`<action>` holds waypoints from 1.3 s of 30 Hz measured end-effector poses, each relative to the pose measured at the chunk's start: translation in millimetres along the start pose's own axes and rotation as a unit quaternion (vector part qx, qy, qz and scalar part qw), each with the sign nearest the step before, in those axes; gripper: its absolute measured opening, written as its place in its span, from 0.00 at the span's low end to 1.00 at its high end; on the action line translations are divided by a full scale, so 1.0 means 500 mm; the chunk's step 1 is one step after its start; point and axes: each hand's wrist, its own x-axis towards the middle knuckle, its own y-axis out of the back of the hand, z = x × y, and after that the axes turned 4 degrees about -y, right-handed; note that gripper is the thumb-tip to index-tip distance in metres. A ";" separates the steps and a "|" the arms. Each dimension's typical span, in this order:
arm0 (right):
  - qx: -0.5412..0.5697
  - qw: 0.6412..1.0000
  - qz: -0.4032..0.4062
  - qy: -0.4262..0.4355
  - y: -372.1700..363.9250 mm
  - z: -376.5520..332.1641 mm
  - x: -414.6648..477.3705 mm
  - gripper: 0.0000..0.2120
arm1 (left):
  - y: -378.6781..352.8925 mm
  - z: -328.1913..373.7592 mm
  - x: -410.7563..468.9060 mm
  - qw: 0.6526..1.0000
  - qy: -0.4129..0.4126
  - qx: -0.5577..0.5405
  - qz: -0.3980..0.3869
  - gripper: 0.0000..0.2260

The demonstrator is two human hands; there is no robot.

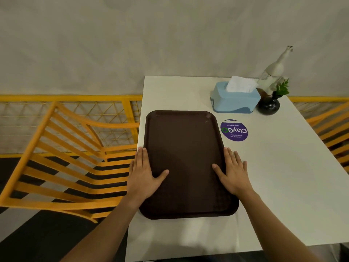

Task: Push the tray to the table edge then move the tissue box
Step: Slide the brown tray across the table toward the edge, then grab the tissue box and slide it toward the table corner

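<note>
With both palms flat on the tray (186, 159), left hand (144, 173) and right hand (231, 173) spread on its side rims near the tabletop's (279, 167) left edge, I'd expect it to slide: stiff, light, slick. Tissue box (235, 100) waits beyond, light enough to pinch by its sides

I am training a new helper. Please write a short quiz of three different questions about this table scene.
1. True or false: both hands lie flat on the tray.
2. Which object stands nearest the tissue box? A) sticker B) dark vase C) chair
3. Fill in: the tray's left side lies along the table's ___ edge.

Key: 1 true, left hand and right hand; 2 B, the dark vase; 3 left, on the table.
</note>
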 end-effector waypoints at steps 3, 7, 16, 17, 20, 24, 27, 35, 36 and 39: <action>0.031 0.999 0.011 0.016 0.007 -0.004 -0.009 0.36 | 0.004 0.002 -0.001 1.000 -0.001 -0.012 -0.004 0.53; 0.057 0.998 0.024 0.020 0.013 -0.008 -0.013 0.31 | 0.004 0.001 -0.001 1.000 0.005 -0.023 -0.008 0.54; 0.066 0.997 0.024 0.014 0.018 -0.014 -0.015 0.31 | 0.011 0.005 -0.004 0.999 0.010 -0.045 -0.011 0.53; 0.069 0.997 0.023 0.014 0.019 -0.014 -0.015 0.31 | 0.012 0.006 -0.005 0.999 0.010 -0.049 -0.014 0.53; 0.092 0.996 0.016 0.010 0.025 -0.014 -0.014 0.31 | 0.019 0.010 -0.005 0.998 0.011 -0.066 -0.021 0.53; 0.160 0.987 0.008 0.003 0.039 -0.012 -0.008 0.32 | 0.032 0.009 -0.002 0.989 0.033 -0.140 -0.027 0.53; 0.214 0.976 0.043 -0.021 0.059 0.002 0.011 0.32 | 0.043 0.031 0.020 0.984 0.040 -0.174 0.006 0.51; 0.251 0.960 0.128 0.003 0.177 0.105 0.160 0.26 | 0.033 0.253 0.173 0.975 -0.031 -0.215 0.054 0.44; 0.243 0.961 0.132 0.003 0.192 0.121 0.187 0.27 | 0.027 0.287 0.198 0.973 -0.039 -0.218 0.059 0.44; 0.226 0.964 0.143 0.005 0.229 0.161 0.279 0.28 | 0.007 0.385 0.275 0.968 -0.054 -0.234 0.072 0.43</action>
